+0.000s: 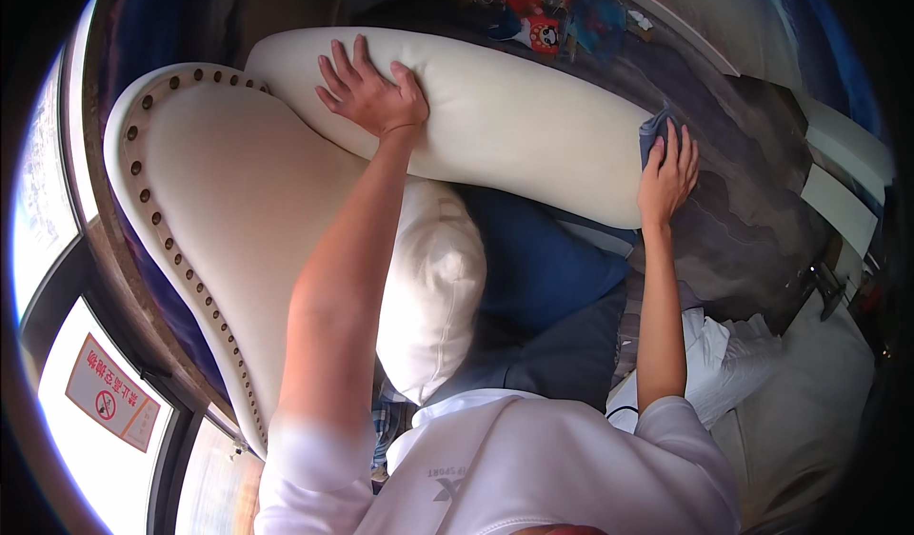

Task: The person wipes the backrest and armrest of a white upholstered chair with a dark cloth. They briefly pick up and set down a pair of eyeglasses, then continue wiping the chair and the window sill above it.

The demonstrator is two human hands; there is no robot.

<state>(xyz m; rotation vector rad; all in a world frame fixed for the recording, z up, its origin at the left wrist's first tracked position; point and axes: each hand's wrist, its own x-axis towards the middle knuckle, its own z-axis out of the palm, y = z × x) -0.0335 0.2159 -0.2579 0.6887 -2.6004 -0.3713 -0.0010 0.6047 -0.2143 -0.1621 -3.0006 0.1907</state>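
A cream leather-look sofa armrest (514, 121) runs across in front of me. My left hand (378, 96) lies palm down on its top, fingers spread, holding nothing. At the armrest's right end my right hand (669, 171) holds a folded blue-grey cloth (653, 134) against the surface. To the left rises the sofa's curved cream backrest (235, 156), edged with a row of dark round studs. A white cushion (439, 285) leans between the backrest and a dark blue cushion (543, 256), partly covered by my left arm.
Windows with dark frames (53, 278) stand at the left, one bearing a sign (113, 392). Beyond the armrest, bags and small items, including a red packet (540, 34), lie on the patterned grey floor (742, 199). A white plastic bag (728, 349) is beside my right arm.
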